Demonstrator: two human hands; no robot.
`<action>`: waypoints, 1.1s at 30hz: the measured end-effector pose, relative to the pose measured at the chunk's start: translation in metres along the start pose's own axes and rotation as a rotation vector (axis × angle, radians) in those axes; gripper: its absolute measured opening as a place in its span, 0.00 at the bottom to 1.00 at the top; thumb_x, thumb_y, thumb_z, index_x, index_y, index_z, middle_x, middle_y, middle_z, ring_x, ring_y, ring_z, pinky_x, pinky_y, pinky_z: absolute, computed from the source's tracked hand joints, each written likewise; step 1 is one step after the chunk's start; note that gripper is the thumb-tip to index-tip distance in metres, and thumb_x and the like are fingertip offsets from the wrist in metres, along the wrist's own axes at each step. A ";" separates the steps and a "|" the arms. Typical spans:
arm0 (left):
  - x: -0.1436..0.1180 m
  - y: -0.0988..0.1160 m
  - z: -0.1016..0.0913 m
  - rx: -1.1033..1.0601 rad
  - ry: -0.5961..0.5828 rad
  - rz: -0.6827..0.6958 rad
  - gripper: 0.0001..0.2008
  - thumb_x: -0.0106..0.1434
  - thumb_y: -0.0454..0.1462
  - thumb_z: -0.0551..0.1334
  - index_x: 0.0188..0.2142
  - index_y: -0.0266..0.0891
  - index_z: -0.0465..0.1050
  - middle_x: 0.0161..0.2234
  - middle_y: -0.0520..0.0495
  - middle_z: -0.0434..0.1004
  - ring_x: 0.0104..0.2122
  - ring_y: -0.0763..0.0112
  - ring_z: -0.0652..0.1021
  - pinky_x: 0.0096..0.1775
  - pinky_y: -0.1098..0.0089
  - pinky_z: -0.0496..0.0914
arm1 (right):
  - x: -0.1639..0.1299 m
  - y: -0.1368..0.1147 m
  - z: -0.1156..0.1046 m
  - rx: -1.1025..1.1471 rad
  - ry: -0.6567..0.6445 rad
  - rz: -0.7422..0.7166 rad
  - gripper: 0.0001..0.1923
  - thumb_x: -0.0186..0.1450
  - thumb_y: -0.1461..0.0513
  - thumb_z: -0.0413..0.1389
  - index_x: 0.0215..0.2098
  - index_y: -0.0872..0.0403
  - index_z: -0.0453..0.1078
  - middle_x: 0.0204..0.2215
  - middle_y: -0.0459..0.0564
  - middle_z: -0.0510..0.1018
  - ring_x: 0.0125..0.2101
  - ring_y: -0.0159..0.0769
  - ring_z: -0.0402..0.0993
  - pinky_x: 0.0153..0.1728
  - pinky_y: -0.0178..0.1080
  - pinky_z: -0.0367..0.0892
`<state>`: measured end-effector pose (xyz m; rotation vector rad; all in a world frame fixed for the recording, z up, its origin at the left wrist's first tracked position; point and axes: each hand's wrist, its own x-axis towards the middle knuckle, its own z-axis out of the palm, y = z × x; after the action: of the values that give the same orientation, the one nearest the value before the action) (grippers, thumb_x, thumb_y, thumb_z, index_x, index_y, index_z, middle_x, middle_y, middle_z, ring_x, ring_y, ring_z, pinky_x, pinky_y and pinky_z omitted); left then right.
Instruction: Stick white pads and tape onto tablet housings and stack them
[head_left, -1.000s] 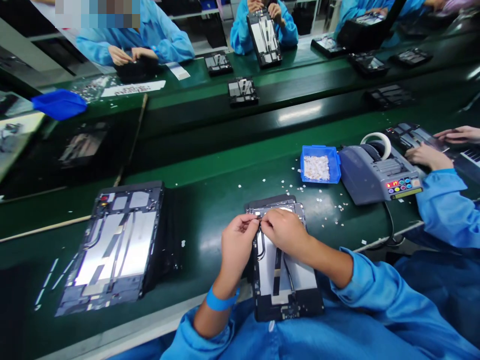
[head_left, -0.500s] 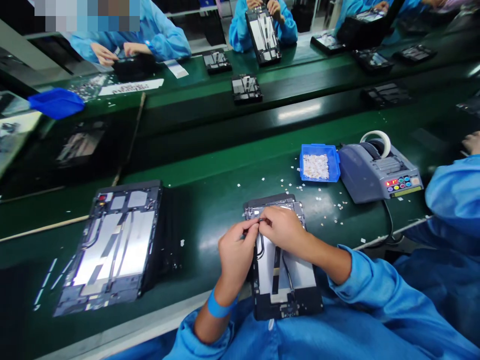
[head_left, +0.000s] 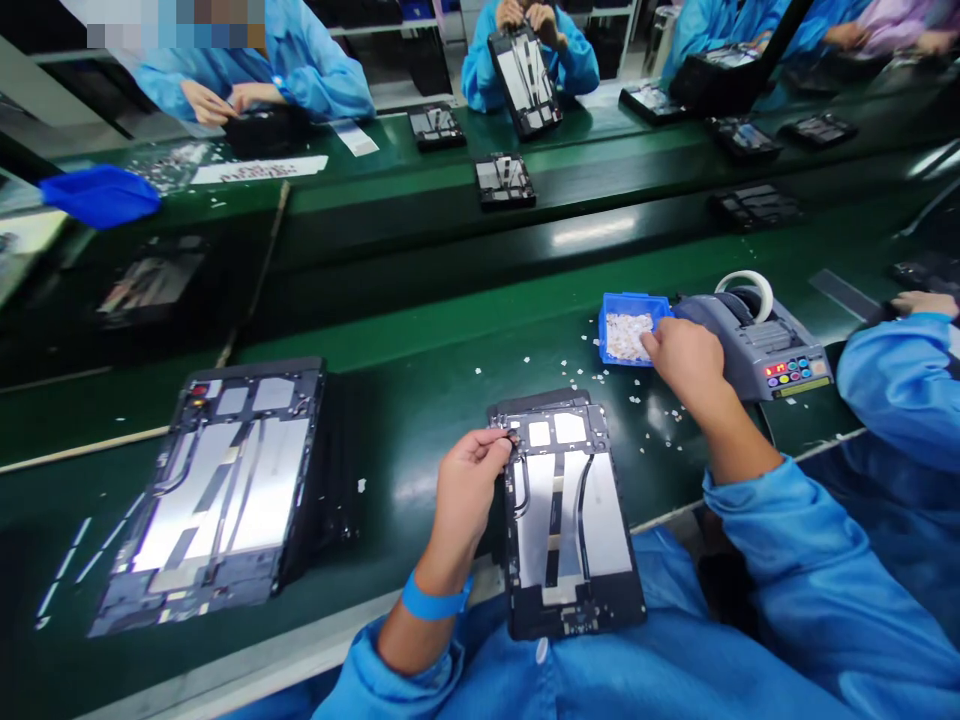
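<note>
An opened tablet (head_left: 531, 535) with bare silver innards and thin black cables leans against the table's front edge and my lap. My left hand (head_left: 466, 485) is at its upper left corner, thumb and finger pinched on a small black part (head_left: 513, 437). My right hand (head_left: 686, 360) reaches over the near right corner of a small blue box (head_left: 636, 300), its fingers curled together. Small white bits (head_left: 625, 335) fill the box's bottom. Whether the right fingertips hold one of these bits is hidden.
A grey tape dispenser (head_left: 776, 345) stands right of the box. White scraps lie scattered nearby. A larger opened tablet (head_left: 217, 490) rests at left. A co-worker's sleeve (head_left: 896, 385) is at far right. Beyond the green belt (head_left: 420, 235), people handle other tablets.
My right hand has left the tablet's top and moved right to the blue box. My left hand stays at the tablet's corner, the small black part now showing.
</note>
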<state>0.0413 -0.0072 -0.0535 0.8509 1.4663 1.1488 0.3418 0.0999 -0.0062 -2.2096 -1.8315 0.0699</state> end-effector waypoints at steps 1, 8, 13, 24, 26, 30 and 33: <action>0.000 -0.001 0.000 0.000 -0.002 0.000 0.13 0.55 0.42 0.70 0.38 0.36 0.80 0.35 0.43 0.85 0.32 0.68 0.82 0.36 0.69 0.74 | 0.000 0.001 -0.002 -0.027 -0.001 -0.021 0.09 0.67 0.64 0.54 0.39 0.60 0.76 0.39 0.62 0.81 0.37 0.45 0.75 0.37 0.41 0.61; -0.005 -0.003 0.001 0.076 0.030 0.057 0.13 0.58 0.43 0.69 0.40 0.37 0.81 0.37 0.42 0.86 0.37 0.64 0.84 0.42 0.65 0.77 | -0.105 -0.093 0.017 0.417 -0.308 -0.519 0.07 0.68 0.66 0.56 0.36 0.53 0.77 0.34 0.49 0.82 0.37 0.38 0.77 0.40 0.37 0.65; -0.011 -0.003 0.002 0.160 0.045 0.132 0.12 0.59 0.42 0.68 0.39 0.38 0.83 0.37 0.43 0.87 0.38 0.62 0.84 0.43 0.64 0.77 | -0.117 -0.119 0.035 0.463 -0.318 -0.427 0.06 0.65 0.68 0.58 0.33 0.53 0.76 0.31 0.48 0.81 0.34 0.37 0.75 0.37 0.36 0.62; -0.016 0.006 0.005 0.273 0.049 0.170 0.10 0.60 0.42 0.67 0.37 0.40 0.84 0.35 0.45 0.87 0.35 0.62 0.84 0.39 0.66 0.77 | -0.093 -0.106 0.033 0.575 -0.297 -0.446 0.07 0.58 0.69 0.54 0.25 0.52 0.67 0.25 0.43 0.71 0.28 0.33 0.67 0.29 0.35 0.53; -0.012 0.004 0.003 0.206 0.042 0.126 0.11 0.59 0.43 0.68 0.38 0.39 0.84 0.35 0.44 0.86 0.35 0.62 0.84 0.39 0.66 0.77 | -0.066 -0.080 0.022 0.516 -0.193 -0.365 0.07 0.59 0.68 0.54 0.26 0.52 0.67 0.26 0.45 0.73 0.30 0.34 0.68 0.31 0.34 0.56; -0.006 0.001 -0.002 0.121 0.029 0.064 0.13 0.58 0.43 0.68 0.39 0.37 0.83 0.34 0.42 0.86 0.34 0.63 0.84 0.38 0.66 0.77 | -0.022 -0.033 -0.002 0.198 -0.058 -0.029 0.10 0.64 0.64 0.53 0.25 0.53 0.70 0.25 0.50 0.76 0.29 0.38 0.70 0.32 0.37 0.56; -0.008 0.004 -0.006 0.156 0.009 0.081 0.14 0.59 0.43 0.68 0.40 0.38 0.84 0.37 0.42 0.87 0.36 0.61 0.84 0.39 0.65 0.77 | -0.036 -0.046 -0.008 0.316 -0.196 -0.182 0.10 0.67 0.63 0.53 0.30 0.54 0.75 0.29 0.50 0.81 0.31 0.37 0.73 0.32 0.36 0.58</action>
<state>0.0372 -0.0148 -0.0471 1.0222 1.5563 1.1092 0.2920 0.0717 0.0073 -1.8690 -1.9559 0.5179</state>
